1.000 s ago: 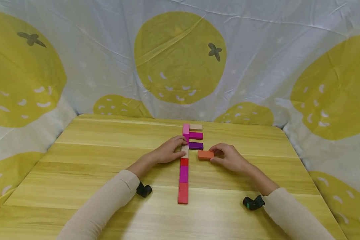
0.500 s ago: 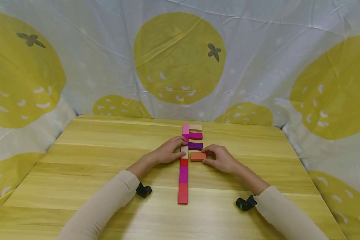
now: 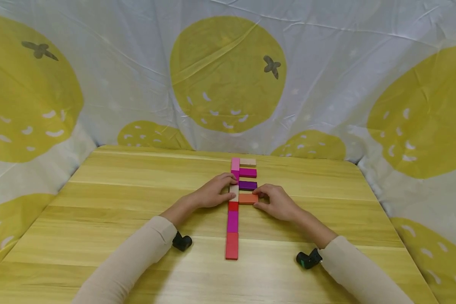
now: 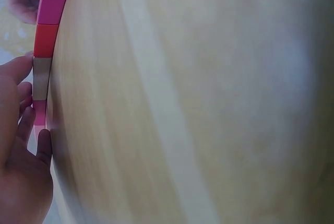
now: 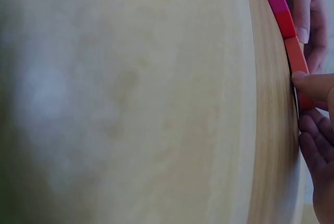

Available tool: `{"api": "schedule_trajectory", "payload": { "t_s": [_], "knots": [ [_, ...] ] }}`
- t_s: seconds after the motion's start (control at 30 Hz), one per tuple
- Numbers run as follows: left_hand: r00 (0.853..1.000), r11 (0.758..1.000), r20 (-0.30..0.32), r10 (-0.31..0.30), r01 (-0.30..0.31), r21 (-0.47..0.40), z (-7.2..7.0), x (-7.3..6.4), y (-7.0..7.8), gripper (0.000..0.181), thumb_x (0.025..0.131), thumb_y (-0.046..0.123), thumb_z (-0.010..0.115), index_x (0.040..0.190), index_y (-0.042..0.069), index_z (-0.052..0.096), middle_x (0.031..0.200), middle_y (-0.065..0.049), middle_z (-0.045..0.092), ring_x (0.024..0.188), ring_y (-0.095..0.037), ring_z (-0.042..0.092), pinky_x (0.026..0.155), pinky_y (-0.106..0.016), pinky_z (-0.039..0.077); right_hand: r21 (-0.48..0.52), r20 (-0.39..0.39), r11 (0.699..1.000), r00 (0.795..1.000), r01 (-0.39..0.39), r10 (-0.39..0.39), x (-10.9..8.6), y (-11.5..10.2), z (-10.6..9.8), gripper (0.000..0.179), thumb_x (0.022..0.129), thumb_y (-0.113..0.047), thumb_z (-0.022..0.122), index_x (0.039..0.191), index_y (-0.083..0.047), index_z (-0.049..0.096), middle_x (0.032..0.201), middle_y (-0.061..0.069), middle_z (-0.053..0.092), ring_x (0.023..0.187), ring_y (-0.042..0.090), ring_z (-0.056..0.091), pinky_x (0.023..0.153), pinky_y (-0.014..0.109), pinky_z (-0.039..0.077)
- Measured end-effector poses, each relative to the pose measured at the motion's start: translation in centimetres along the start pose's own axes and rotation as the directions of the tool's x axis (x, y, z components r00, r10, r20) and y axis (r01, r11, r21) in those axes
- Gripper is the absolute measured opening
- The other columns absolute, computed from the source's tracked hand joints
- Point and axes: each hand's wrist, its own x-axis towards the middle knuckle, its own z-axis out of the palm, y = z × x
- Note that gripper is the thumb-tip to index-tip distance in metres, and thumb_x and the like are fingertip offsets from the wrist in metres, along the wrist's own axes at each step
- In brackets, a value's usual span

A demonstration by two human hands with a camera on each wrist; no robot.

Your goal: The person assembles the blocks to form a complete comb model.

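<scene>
In the head view, a lengthwise row of small flat coloured blocks runs down the middle of the table. My left hand (image 3: 212, 192) holds the beige block (image 3: 234, 193) in that row, thumb on it and fingers bent over beside the magenta block (image 3: 234, 174). My right hand (image 3: 275, 202) pinches an orange block (image 3: 247, 199) by its right end. The orange block lies crosswise, its left end against the row. In the right wrist view, thumb and fingers grip the orange block (image 5: 296, 54) from two sides.
Below the beige block the row continues with a red block (image 3: 233, 206), a magenta one (image 3: 233, 221) and a coral-red one (image 3: 232, 246). A pink block (image 3: 235, 164) tops it. Purple (image 3: 248, 185), magenta (image 3: 248, 172) and light wood (image 3: 248, 162) blocks stick out right, above the orange one.
My right hand has slid the orange block leftward along the table until its end meets the row. My left hand has stayed in place on the beige block.
</scene>
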Motion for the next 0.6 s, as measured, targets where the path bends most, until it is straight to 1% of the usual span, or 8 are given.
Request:
{"api": "schedule_trajectory", "payload": {
  "t_s": [0.1,0.3,0.6],
  "knots": [
    [1.0,1.0,-0.005,0.006,-0.007,-0.006,0.03,-0.04,0.05,0.045,0.104,0.022,0.065,0.139,-0.004,0.057,0.149,-0.016,0.048,0.142,-0.03,0.042,0.12,-0.041,0.029,-0.018,-0.002,1.0,1.0,0.002,-0.002,0.02,-0.01,0.09,0.032,0.092,-0.015,0.081,0.12,-0.003,0.072,0.108,0.003,0.068,0.092,0.016,0.061,0.084,0.035,0.055],
    [1.0,1.0,0.0,-0.004,0.004,-0.013,0.05,-0.1,-0.01,0.044,0.103,0.022,0.066,0.139,-0.002,0.057,0.148,-0.014,0.048,0.141,-0.029,0.042,0.12,-0.04,0.029,-0.039,0.009,0.999,1.0,0.009,-0.009,0.11,-0.11,0.07,0.032,0.091,-0.016,0.082,0.119,-0.003,0.072,0.106,0.003,0.068,0.09,0.016,0.06,0.083,0.034,0.055],
    [1.0,1.0,-0.01,0.025,-0.025,-0.015,-0.11,0.06,-0.02,0.042,0.103,0.021,0.066,0.136,-0.003,0.059,0.145,-0.016,0.051,0.138,-0.03,0.046,0.119,-0.042,0.032,-0.053,0.017,0.998,1.0,0.019,-0.018,0.22,-0.18,-0.09,0.033,0.091,-0.017,0.083,0.118,-0.003,0.072,0.108,0.005,0.069,0.091,0.017,0.062,0.084,0.035,0.056]
  ]
}}
